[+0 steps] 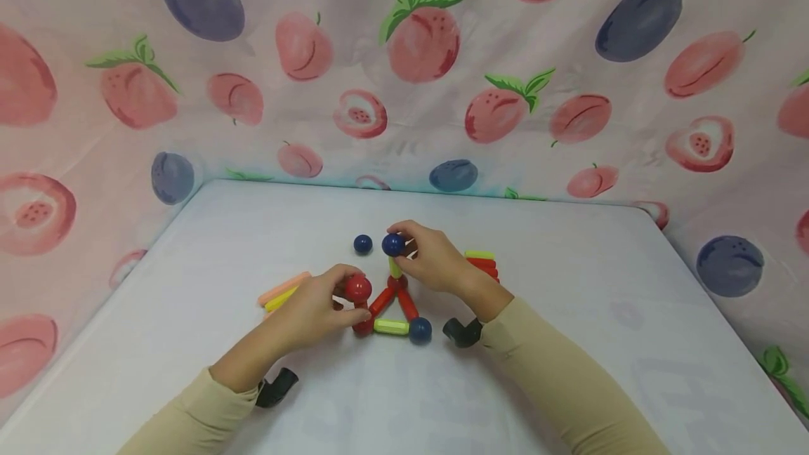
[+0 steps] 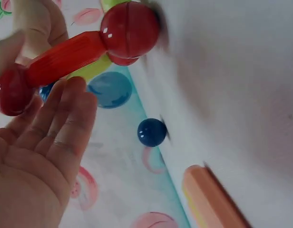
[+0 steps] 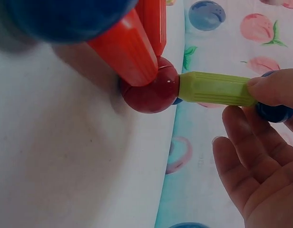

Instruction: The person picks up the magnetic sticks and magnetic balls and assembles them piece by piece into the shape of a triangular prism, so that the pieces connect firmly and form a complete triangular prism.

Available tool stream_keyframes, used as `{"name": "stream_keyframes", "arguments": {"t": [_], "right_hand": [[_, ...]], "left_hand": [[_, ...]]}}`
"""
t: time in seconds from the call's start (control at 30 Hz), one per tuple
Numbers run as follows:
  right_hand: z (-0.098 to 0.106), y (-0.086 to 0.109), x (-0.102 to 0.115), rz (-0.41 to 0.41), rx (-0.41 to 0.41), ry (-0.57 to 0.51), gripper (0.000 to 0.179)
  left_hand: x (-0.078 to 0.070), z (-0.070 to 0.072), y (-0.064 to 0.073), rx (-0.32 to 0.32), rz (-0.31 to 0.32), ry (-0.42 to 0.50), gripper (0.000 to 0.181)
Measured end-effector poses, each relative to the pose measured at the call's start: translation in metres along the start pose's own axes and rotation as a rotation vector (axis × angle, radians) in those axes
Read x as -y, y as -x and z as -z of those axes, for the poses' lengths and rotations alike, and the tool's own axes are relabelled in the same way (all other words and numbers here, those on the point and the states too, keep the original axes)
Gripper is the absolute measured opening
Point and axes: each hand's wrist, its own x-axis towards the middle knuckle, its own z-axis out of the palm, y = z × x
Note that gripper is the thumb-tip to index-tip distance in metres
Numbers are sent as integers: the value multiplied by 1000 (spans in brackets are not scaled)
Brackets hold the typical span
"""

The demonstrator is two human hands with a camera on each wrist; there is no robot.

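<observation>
1. right-hand grip (image 1: 436, 258): pinching a shiny dark-blue ball (image 1: 393, 244) atop an upright yellow-green ridged plastic rod (image 3: 215, 88).
2. left-hand grip (image 1: 316, 307): holding a shiny red ball (image 1: 358, 288) atop an upright red ridged rod (image 2: 68, 58), to the near left.

Your white table (image 1: 537, 385) carries a triangle of rods (image 1: 392, 327) with two red balls (image 1: 363, 328) and one blue ball (image 1: 420, 331) at its corners. Behind it sits a loose blue ball (image 1: 363, 244); peach and yellow rods (image 1: 284, 288) lie at left, red and yellow-green rods (image 1: 482, 263) at right.
</observation>
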Motion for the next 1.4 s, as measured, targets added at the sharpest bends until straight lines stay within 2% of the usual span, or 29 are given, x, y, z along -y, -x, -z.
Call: {"name": "stream_keyframes", "arguments": {"t": [0.17,0.23,0.6,0.83,1.1,1.4], "right_hand": [[-1,0,-1,11,-21,-8,49],[-1,1,-2,16,-31,-13,48],[-5,2,-3,29,-44,-24,46],[0,5,-5,10,-23,4,55],[28,32,-20,-43,-56,73,54],[51,73,-57,-151,-24,199,41]], "left_hand": [[-2,4,1,-11,-120,-9,45],[-3,5,1,-12,-134,-14,40],[-8,7,2,-23,-82,-42,39],[-7,7,3,-27,-59,-33,39],[-8,5,3,-30,-60,-20,38],[-8,5,4,-34,-71,-5,39]]}}
